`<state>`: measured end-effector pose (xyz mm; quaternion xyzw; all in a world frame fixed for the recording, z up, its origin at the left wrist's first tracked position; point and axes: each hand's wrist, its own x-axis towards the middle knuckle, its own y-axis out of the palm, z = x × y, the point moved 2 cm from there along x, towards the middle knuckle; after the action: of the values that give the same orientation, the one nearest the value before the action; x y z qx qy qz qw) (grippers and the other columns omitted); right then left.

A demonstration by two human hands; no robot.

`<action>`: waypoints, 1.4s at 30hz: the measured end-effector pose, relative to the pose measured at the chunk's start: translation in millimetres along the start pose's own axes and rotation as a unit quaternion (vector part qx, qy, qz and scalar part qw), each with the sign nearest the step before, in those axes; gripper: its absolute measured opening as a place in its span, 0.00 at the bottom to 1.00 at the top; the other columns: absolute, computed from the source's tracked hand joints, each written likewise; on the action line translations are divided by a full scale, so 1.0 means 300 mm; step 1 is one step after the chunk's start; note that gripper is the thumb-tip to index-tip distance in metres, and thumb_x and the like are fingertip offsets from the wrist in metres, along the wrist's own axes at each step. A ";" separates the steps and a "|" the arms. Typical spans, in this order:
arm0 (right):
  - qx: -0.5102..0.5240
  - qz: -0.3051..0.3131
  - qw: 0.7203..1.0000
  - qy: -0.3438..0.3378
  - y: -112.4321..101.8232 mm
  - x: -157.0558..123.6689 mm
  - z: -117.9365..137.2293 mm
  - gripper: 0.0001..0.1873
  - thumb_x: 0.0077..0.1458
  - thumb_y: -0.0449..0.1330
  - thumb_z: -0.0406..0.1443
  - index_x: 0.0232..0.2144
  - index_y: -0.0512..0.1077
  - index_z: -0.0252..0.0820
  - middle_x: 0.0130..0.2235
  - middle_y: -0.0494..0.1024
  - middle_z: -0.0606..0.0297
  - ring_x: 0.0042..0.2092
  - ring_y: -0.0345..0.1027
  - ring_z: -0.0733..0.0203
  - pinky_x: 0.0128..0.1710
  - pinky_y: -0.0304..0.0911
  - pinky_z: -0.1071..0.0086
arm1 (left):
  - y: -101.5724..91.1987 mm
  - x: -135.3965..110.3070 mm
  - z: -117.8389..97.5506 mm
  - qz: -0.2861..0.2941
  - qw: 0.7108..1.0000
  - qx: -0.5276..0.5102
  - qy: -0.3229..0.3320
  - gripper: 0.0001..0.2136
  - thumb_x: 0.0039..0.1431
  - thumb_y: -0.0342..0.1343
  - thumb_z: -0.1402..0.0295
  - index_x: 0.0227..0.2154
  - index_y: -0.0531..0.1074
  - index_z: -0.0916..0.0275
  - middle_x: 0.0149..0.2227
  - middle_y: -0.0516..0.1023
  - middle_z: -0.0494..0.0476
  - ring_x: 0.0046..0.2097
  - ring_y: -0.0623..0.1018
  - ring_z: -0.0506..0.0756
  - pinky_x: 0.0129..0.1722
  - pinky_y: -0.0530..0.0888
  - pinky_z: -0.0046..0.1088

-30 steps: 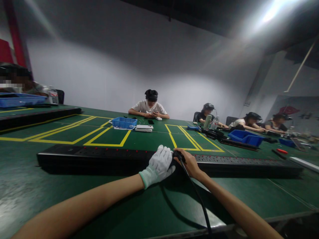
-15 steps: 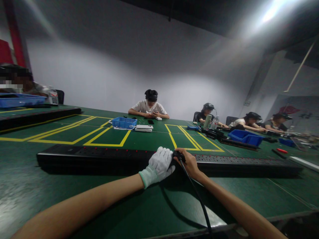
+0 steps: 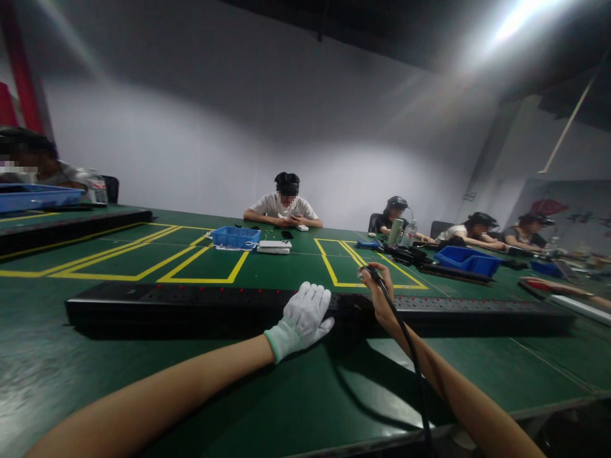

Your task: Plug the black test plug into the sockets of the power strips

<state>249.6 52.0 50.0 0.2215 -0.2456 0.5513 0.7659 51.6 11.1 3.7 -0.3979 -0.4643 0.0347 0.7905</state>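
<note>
A long black power strip (image 3: 191, 312) with red indicator lights along its top lies across the green table. My left hand (image 3: 307, 315), in a white glove with a mint cuff, holds the strip near its middle, fingers over the top and thumb on the near side. Bare and raised just above the strip, my right hand (image 3: 382, 292) pinches a black plug (image 3: 370, 273). From the plug, a black cable (image 3: 411, 343) runs down past my forearm to the table's near edge. My fingers partly cover the plug.
A blue basket (image 3: 236, 237) and a white box (image 3: 273, 247) lie beyond the strip, among yellow tape outlines. Blue bins (image 3: 465, 261) stand at the right. Several people sit around the table. Someone's hand (image 3: 539, 284) reaches in at the right, by a red object.
My right hand has lifted the plug off the strip and moved right and up. My left hand has stayed in place. Another person's arm has appeared at the right.
</note>
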 end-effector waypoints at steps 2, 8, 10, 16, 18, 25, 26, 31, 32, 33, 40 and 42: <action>-0.002 0.001 1.000 0.009 -0.014 0.007 -0.012 0.20 0.47 0.62 0.46 0.40 0.64 0.44 0.35 0.77 0.63 0.38 0.72 0.56 0.40 0.65 0.60 | -0.007 0.002 -0.004 0.011 1.000 0.005 -0.003 0.25 0.59 0.45 0.57 0.54 0.60 0.69 0.52 0.67 0.69 0.55 0.65 0.65 0.56 0.57 0.48; -0.033 0.115 0.993 0.002 0.005 -0.021 0.003 0.17 0.50 0.61 0.44 0.39 0.63 0.44 0.37 0.78 0.62 0.40 0.72 0.56 0.45 0.64 0.59 | -0.025 0.004 0.010 0.024 0.999 0.014 -0.015 0.25 0.58 0.46 0.56 0.54 0.60 0.67 0.52 0.67 0.70 0.54 0.66 0.65 0.50 0.65 0.47; -0.054 0.174 0.983 0.004 0.010 -0.031 0.009 0.17 0.50 0.60 0.44 0.40 0.63 0.44 0.37 0.78 0.61 0.40 0.72 0.55 0.44 0.64 0.60 | -0.031 -0.012 0.036 0.016 1.000 0.019 -0.009 0.26 0.58 0.46 0.55 0.54 0.60 0.66 0.52 0.67 0.70 0.53 0.67 0.65 0.49 0.66 0.45; -0.089 0.250 0.964 -0.015 0.028 -0.050 -0.003 0.18 0.51 0.61 0.43 0.42 0.63 0.43 0.40 0.77 0.59 0.42 0.71 0.56 0.42 0.65 0.62 | -0.071 -0.108 0.145 -0.027 0.998 0.050 -0.027 0.26 0.58 0.45 0.51 0.51 0.64 0.67 0.48 0.71 0.69 0.50 0.70 0.64 0.48 0.68 0.43; -0.099 0.252 0.962 -0.017 0.053 -0.063 -0.004 0.18 0.51 0.61 0.43 0.42 0.64 0.42 0.40 0.77 0.59 0.41 0.72 0.56 0.41 0.65 0.62 | -0.083 -0.128 0.160 -0.032 0.998 0.055 -0.028 0.25 0.58 0.46 0.52 0.51 0.65 0.66 0.48 0.72 0.68 0.50 0.71 0.64 0.48 0.68 0.43; -0.202 0.310 0.926 -0.073 0.177 -0.084 0.076 0.16 0.50 0.61 0.44 0.40 0.71 0.43 0.41 0.77 0.61 0.44 0.71 0.56 0.46 0.63 0.61 | -0.083 -0.132 0.148 -0.050 0.997 0.057 -0.033 0.23 0.58 0.47 0.55 0.51 0.65 0.67 0.48 0.72 0.68 0.51 0.70 0.63 0.50 0.68 0.43; -0.222 0.319 0.918 -0.079 0.190 -0.074 0.090 0.16 0.49 0.62 0.44 0.39 0.72 0.43 0.41 0.77 0.61 0.43 0.71 0.55 0.45 0.63 0.61 | -0.081 -0.131 0.148 -0.050 0.997 0.056 -0.032 0.23 0.58 0.46 0.55 0.51 0.65 0.66 0.48 0.72 0.68 0.51 0.70 0.63 0.50 0.68 0.43; -0.302 0.364 0.878 -0.072 0.239 -0.016 0.127 0.17 0.44 0.65 0.45 0.36 0.74 0.42 0.37 0.78 0.62 0.41 0.72 0.54 0.40 0.64 0.64 | -0.073 -0.137 0.150 -0.060 0.996 0.043 -0.041 0.24 0.58 0.46 0.54 0.51 0.65 0.66 0.48 0.72 0.68 0.51 0.70 0.64 0.50 0.67 0.45; -0.318 0.364 0.873 -0.066 0.244 -0.006 0.129 0.16 0.43 0.65 0.45 0.35 0.75 0.43 0.36 0.79 0.62 0.40 0.72 0.54 0.39 0.64 0.65 | -0.072 -0.138 0.150 -0.062 0.996 0.039 -0.043 0.24 0.58 0.46 0.55 0.51 0.65 0.66 0.48 0.72 0.68 0.51 0.70 0.64 0.50 0.67 0.45; -0.332 0.361 0.869 -0.061 0.249 0.003 0.128 0.16 0.43 0.65 0.44 0.35 0.75 0.43 0.36 0.79 0.62 0.40 0.72 0.54 0.38 0.64 0.65 | -0.072 -0.138 0.150 -0.063 0.996 0.035 -0.044 0.23 0.58 0.46 0.55 0.50 0.65 0.66 0.48 0.72 0.68 0.51 0.70 0.64 0.50 0.67 0.45; -0.283 0.435 0.855 0.019 0.247 0.063 0.097 0.18 0.42 0.65 0.47 0.32 0.77 0.39 0.30 0.79 0.64 0.34 0.73 0.56 0.33 0.64 0.69 | -0.094 -0.125 0.145 -0.051 0.998 0.023 -0.040 0.22 0.58 0.46 0.56 0.50 0.65 0.66 0.47 0.72 0.67 0.51 0.70 0.64 0.48 0.68 0.45; -0.248 0.455 0.854 0.039 0.240 0.078 0.085 0.19 0.41 0.64 0.47 0.33 0.77 0.39 0.30 0.79 0.64 0.34 0.73 0.57 0.34 0.65 0.69 | -0.100 -0.123 0.144 -0.049 0.998 0.020 -0.041 0.22 0.58 0.46 0.56 0.50 0.64 0.65 0.47 0.72 0.67 0.50 0.70 0.64 0.48 0.68 0.46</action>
<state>183.8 74.8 89.4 -0.1341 -0.4172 0.7674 0.4680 -11.6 0.9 8.4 -0.3567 -0.5150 0.0214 0.7792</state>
